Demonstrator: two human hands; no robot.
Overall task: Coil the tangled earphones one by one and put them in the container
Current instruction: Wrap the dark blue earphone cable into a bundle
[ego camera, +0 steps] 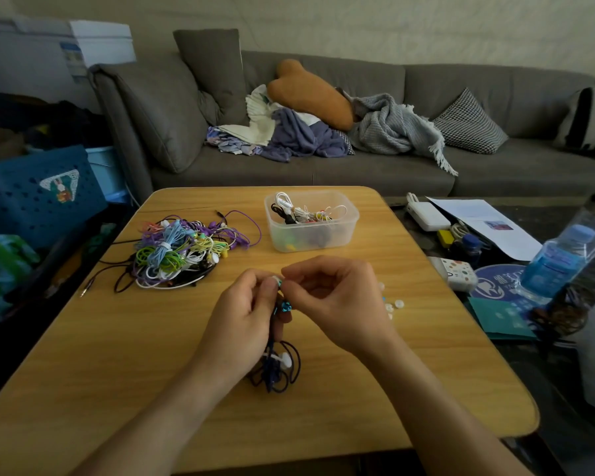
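Pinching a dark navy-blue earphone cord between both hands above the light wooden table — left hand closed around the bunched cord, right hand nipping one end at the fingertips, near a shiny blue earbud. Loose loops dangling onto the tabletop. Clear plastic container further back, holding coiled earphones. Multicoloured tangled earphone heap left of it — well apart from the hands.
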